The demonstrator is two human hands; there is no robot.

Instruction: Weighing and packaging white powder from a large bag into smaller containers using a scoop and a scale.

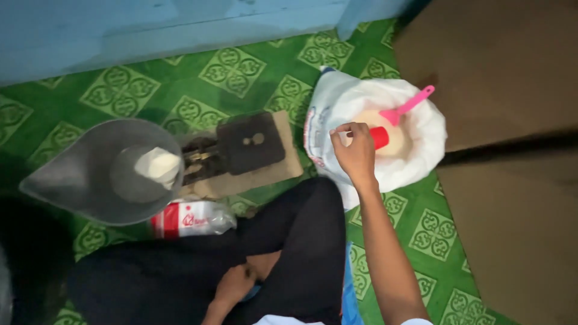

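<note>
The fingers [344,130] of the right hand [356,153] are clamped together on a red cup [380,137], held over the pale grain inside an open white sack [415,159] that stands on the green patterned floor [120,90]. A pink scoop [407,106] lies in the sack just beyond the cup. The left hand [236,284] rests on the person's dark-clothed lap, its fingers loosely curled around nothing. Well to the left, a grey scale pan [78,174] holds a small white bag [158,165], beside a dark scale platform [250,143] and a red-and-white packet [191,219].
</note>
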